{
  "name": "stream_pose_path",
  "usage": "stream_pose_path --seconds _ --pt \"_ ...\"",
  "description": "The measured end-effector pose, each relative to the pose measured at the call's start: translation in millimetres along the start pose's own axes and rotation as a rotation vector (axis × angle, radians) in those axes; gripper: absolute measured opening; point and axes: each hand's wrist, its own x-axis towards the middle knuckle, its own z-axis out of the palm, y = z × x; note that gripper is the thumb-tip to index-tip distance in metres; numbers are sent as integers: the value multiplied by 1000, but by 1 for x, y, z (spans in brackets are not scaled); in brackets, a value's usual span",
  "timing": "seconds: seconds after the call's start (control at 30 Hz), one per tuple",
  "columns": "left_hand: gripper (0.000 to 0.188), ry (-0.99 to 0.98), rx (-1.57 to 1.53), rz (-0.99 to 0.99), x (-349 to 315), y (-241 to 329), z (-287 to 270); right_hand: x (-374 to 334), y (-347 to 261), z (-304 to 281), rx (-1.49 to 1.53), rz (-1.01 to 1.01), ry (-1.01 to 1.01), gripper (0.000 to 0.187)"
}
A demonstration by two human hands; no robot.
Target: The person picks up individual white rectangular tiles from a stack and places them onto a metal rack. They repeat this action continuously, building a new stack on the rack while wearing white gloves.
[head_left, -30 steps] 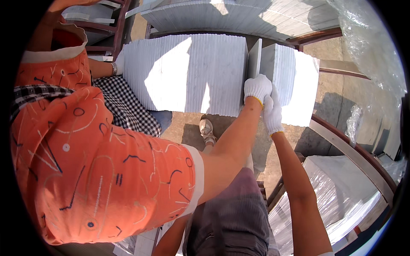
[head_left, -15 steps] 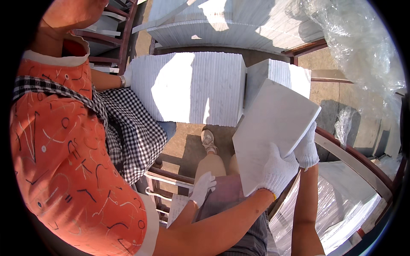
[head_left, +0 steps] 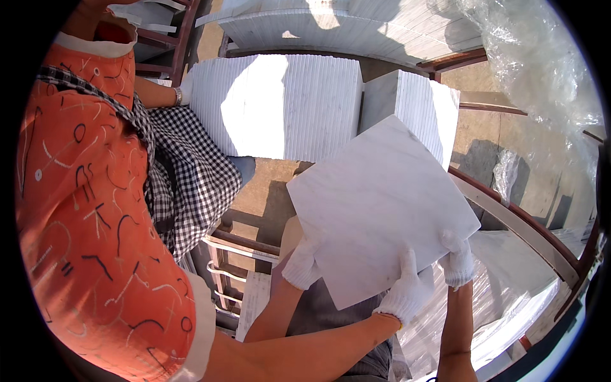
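Observation:
A square, white marble tile with grey veins (head_left: pixel 382 204) is tilted over my lap. My left hand (head_left: pixel 302 266), in a white knitted glove, grips its left edge. On the tile's right corner my gloved right hand (head_left: pixel 458 261) is closed, thumb on the face and the other fingers hidden beneath. Between my hands, a co-worker's gloved hand (head_left: pixel 406 294) also holds the lower right edge, thumb on top. That arm comes from an orange patterned sleeve (head_left: pixel 127 254) at the left. The co-worker's other gloved hand (head_left: pixel 186 89) touches the left end of a row of upright tiles (head_left: pixel 318 108).
A shorter row of tiles (head_left: pixel 428 105) stands right of the long row. Behind them lies a larger stack (head_left: pixel 356 32). Clear plastic wrap (head_left: pixel 534 70) hangs at the far right. A metal frame rail (head_left: pixel 515 219) runs along the right side, beside wrapped material (head_left: pixel 503 299).
The tile has come left and lower, turning its face more toward me. My left hand has moved from my lap to its left edge. The co-worker's hand still holds it.

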Motion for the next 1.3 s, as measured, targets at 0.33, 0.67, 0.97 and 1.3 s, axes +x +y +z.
stream_pose_path --seconds 0.33,0.67,0.97,1.3 --pt "60 86 86 66 -36 -13 -85 -30 87 -22 378 261 -45 64" --pt "50 103 43 123 -70 -34 -29 -53 81 -39 332 260 -284 62" --pt "41 140 -49 71 -96 -84 -66 -89 77 -50 111 355 -254 65" --pt "47 158 -248 192 -178 -129 -141 -154 107 -15 -3 518 -377 71"
